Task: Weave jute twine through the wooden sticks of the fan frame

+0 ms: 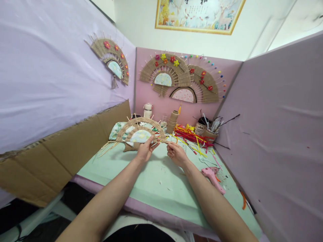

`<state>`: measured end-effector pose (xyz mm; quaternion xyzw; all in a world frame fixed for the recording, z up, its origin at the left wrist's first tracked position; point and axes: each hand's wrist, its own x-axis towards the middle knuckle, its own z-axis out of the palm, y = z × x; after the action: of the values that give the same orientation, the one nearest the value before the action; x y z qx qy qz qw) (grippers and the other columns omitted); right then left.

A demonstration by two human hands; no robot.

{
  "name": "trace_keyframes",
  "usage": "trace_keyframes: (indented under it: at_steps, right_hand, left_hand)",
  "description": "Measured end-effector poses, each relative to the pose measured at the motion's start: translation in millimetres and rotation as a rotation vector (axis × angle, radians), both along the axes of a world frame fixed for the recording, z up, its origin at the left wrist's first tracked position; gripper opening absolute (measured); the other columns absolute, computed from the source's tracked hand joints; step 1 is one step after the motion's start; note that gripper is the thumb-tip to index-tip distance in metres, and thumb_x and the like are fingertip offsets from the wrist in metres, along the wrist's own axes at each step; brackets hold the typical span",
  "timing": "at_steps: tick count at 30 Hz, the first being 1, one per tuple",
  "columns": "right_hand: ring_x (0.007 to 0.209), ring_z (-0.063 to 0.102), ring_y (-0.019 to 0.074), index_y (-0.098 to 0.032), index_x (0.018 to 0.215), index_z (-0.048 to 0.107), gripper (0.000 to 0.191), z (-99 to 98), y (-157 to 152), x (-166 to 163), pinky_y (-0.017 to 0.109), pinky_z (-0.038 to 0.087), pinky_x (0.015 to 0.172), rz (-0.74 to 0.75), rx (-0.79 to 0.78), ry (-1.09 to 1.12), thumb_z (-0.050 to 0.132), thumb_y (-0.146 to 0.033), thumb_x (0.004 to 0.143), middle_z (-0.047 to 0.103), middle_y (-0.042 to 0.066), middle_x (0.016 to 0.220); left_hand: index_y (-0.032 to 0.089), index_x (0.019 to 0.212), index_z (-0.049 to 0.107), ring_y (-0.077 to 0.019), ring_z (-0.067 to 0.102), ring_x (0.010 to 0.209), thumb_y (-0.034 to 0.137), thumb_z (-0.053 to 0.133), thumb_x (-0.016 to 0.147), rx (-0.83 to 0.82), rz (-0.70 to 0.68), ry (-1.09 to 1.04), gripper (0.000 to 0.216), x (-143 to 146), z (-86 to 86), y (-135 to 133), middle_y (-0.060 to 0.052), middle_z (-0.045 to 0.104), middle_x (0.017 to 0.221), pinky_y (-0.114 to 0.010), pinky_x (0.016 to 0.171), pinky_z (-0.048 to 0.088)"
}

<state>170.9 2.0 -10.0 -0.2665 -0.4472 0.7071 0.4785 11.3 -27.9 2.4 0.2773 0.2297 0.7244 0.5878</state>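
Note:
A half-round woven fan point(141, 121) of twine on thin sticks is held up above the table, with a pale floral half-circle point(139, 136) at its centre. My left hand point(146, 150) grips the fan at its lower edge, the thumb lying over the floral piece. At the fan's right end, my right hand point(176, 154) is closed in a pinch near a stick tip. The fingertips hide most of what it pinches, which looks like the end of the stick. Loose strands trail from the fan's left end.
A twine cone point(173, 121) and a white bottle point(147, 110) stand behind the fan. Red and yellow pipe cleaners point(194, 135) lie at the right, near a pink glue gun point(213, 179). Cardboard point(75, 151) borders the left side. Finished fans point(168, 69) hang on the panels.

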Motion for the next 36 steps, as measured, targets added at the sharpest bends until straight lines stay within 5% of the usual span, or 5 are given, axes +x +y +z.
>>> trace_keyframes:
  at_steps: [21,36]
  right_hand:
    - [0.042,0.025,0.0032,-0.014,0.072,0.061,0.028,-10.4,3.4,3.2,0.018,0.016,0.038,0.001,-0.151,-0.14,0.075,-0.036,0.061,0.044,-0.005,0.054]
    - [0.062,0.048,0.0168,-0.02,0.064,0.06,0.017,-10.9,0.3,3.9,0.029,0.035,0.06,-0.441,0.651,-0.729,0.058,-0.034,0.074,0.057,0.002,0.064]
  left_hand:
    - [0.012,0.081,0.066,-0.0202,0.066,0.082,0.033,0.071,0.066,0.068,0.149,0.388,0.026,11.7,-3.0,-9.3,-0.007,0.069,0.085,-0.041,0.084,0.053]
    - [0.014,0.084,0.064,-0.0188,0.066,0.076,0.027,0.075,0.063,0.001,0.179,0.347,0.027,10.3,-3.1,-6.8,-0.005,0.068,0.079,-0.038,0.08,0.055]
